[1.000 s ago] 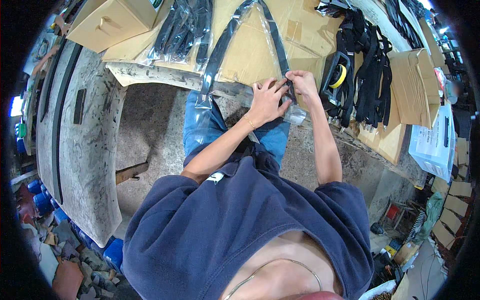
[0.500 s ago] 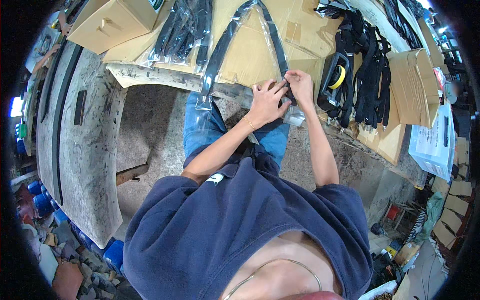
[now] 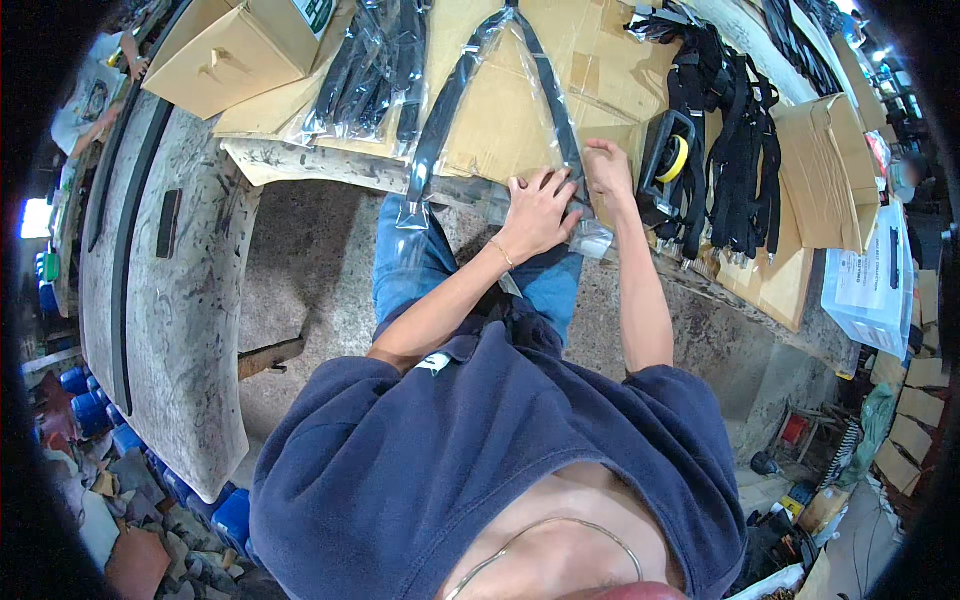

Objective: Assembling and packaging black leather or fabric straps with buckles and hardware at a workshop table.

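A pair of black suspenders (image 3: 440, 128) in a clear plastic sleeve lies in an upside-down V across the cardboard-topped table, its two lower ends hanging over the front edge. My left hand (image 3: 540, 215) rests on the lower end of the right strap, fingers spread and slightly bent. A loose flap of clear plastic (image 3: 592, 238) shows just below that hand. My right hand (image 3: 610, 178) is just right of the strap, its fingers curled together near the thumb. Whatever they may pinch is too small to make out.
A black tape dispenser (image 3: 664, 165) with a yellow roll stands right of my right hand. Beyond it hang several unwrapped black straps (image 3: 705, 120) beside an open carton (image 3: 825, 175). Sleeved straps (image 3: 365, 80) and a cardboard box (image 3: 230, 55) are at left. Another person (image 3: 90, 100) is at far left.
My right hand has moved a little right, away from the left hand and strap. The left hand stays on the strap. The whole view has shifted slightly.
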Tool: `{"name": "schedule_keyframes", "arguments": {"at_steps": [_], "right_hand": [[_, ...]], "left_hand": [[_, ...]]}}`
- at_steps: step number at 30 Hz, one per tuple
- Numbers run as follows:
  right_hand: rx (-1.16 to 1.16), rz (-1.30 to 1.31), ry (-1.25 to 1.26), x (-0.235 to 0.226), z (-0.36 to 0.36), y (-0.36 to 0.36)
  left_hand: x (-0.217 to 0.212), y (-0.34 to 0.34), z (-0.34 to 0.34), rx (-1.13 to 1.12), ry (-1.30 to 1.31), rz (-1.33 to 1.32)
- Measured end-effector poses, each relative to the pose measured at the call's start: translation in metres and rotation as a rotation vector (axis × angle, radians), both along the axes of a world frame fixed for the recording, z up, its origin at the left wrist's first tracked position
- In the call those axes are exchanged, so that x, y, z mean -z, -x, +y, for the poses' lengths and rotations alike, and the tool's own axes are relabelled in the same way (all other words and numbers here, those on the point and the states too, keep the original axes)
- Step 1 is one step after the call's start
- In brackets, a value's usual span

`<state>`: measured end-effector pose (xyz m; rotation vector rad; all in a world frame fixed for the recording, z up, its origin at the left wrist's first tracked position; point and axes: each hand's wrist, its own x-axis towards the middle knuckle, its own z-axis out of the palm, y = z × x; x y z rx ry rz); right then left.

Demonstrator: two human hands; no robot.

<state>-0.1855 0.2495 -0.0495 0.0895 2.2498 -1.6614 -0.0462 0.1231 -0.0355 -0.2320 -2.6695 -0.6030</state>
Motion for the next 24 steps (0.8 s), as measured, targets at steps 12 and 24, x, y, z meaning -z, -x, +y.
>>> {"name": "schedule_keyframes", "arguments": {"at_steps": [12,24], "right_hand": [[-0.047,0.157,-0.256,0.011,-0.004,0.002],[-0.029,0.197,-0.335,-0.011,-0.012,-0.009]], "left_hand": [[0.000,-0.003,-0.005,0.029,-0.027,-0.015],[-0.003,-0.011,-0.008,0.064,0.185,-0.002]]}}
